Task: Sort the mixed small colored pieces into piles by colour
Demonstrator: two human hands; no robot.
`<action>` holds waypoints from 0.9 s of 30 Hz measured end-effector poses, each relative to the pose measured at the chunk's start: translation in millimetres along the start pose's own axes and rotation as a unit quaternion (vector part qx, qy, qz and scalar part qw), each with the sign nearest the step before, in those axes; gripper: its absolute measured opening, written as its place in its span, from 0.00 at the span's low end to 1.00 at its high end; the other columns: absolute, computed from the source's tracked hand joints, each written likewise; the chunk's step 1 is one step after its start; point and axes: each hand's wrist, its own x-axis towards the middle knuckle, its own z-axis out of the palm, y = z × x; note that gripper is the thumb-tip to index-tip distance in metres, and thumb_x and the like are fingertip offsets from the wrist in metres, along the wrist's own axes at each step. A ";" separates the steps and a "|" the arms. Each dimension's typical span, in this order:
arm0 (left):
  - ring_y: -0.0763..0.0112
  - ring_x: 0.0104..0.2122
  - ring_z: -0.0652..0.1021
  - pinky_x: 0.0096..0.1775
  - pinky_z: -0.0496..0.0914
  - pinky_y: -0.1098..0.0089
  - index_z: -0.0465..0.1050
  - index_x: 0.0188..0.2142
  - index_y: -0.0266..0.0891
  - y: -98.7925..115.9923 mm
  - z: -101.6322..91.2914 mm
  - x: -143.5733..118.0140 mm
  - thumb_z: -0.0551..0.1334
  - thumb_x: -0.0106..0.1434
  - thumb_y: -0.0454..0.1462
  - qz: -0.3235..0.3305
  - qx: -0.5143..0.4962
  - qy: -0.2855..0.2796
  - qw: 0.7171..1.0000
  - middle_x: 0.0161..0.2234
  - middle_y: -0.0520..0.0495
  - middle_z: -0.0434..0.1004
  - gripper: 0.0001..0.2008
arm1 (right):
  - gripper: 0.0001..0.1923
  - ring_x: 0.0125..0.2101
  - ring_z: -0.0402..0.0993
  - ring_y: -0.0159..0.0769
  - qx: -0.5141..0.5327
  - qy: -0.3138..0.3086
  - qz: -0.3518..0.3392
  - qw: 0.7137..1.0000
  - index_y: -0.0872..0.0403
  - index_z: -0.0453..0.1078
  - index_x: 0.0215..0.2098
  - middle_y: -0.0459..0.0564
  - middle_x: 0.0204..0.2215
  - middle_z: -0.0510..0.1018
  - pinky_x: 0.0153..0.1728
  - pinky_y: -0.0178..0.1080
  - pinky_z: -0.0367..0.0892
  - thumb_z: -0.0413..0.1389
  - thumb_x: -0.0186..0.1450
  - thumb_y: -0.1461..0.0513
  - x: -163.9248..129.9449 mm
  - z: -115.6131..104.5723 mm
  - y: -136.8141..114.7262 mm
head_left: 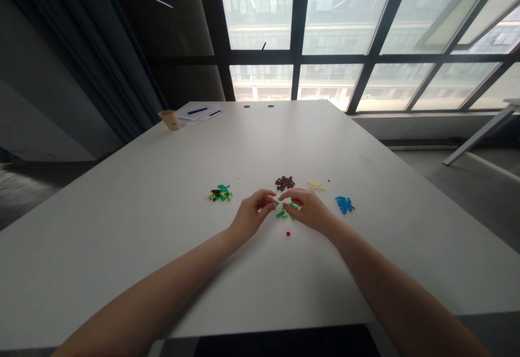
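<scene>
Over a small pile of green toy bricks [280, 214] my two hands face each other, fingertips close together. My left hand [252, 211] is at the pile's left side, fingers curved, with a gap between thumb and forefinger. A small green piece lies by its fingertips; whether they touch it I cannot tell. My right hand [309, 209] reaches over the pile from the right and hides part of it. Its thumb and forefinger are apart, and nothing shows between them. A single red brick [288, 233] lies just in front of the green pieces.
Dark brown bricks [285, 183], pale yellow pieces [316, 185] and blue bricks [344, 205] form separate piles. A mixed-colour pile [220, 193] lies left. Farther back on the white table [195, 167] stand a tan cup [169, 119] and papers [203, 114] with a blue pen [197, 111].
</scene>
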 end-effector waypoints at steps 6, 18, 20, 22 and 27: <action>0.73 0.29 0.75 0.34 0.71 0.72 0.69 0.31 0.39 1.4 0.9 -2.8 0.60 0.56 0.40 0.062 0.060 0.007 0.996 0.28 0.50 0.75 0.07 | 0.07 0.26 0.65 0.28 0.012 -0.006 -0.027 1.000 0.53 0.73 0.33 0.47 0.26 0.74 0.29 0.31 0.60 0.54 0.58 0.63 0.4 -1.8 -3.1; 0.74 0.29 0.75 0.34 0.71 0.73 0.69 0.31 0.38 1.6 -0.6 -3.4 0.61 0.56 0.40 0.081 0.041 0.023 0.996 0.29 0.49 0.75 0.07 | 0.07 0.26 0.64 0.28 0.009 0.006 -0.044 0.999 0.53 0.73 0.34 0.46 0.24 0.72 0.30 0.31 0.59 0.54 0.59 0.62 -1.0 -4.8 -4.8; 0.73 0.29 0.75 0.34 0.71 0.72 0.69 0.31 0.38 1.3 -0.5 -3.5 0.61 0.56 0.40 0.077 0.034 0.025 0.996 0.29 0.49 0.75 0.07 | 0.07 0.26 0.64 0.28 0.004 0.010 -0.041 0.999 0.52 0.73 0.33 0.45 0.24 0.72 0.30 0.31 0.59 0.54 0.59 0.62 -1.1 -5.3 -5.9; 0.73 0.29 0.75 0.34 0.71 0.72 0.69 0.31 0.38 2.3 -0.1 -3.7 0.61 0.56 0.40 0.076 0.032 0.024 0.996 0.28 0.49 0.75 0.07 | 0.07 0.26 0.64 0.28 -0.002 0.011 -0.041 0.999 0.52 0.73 0.33 0.45 0.23 0.72 0.30 0.31 0.59 0.54 0.59 0.62 -1.0 -5.7 -7.2; 0.73 0.30 0.74 0.35 0.71 0.71 0.69 0.32 0.38 3.6 -0.9 -2.7 0.60 0.57 0.41 0.081 0.041 0.022 0.996 0.29 0.48 0.74 0.08 | 0.07 0.25 0.63 0.28 -0.030 0.011 -0.041 0.999 0.52 0.73 0.33 0.45 0.24 0.72 0.30 0.31 0.58 0.54 0.59 0.62 0.1 -14.0 -2.3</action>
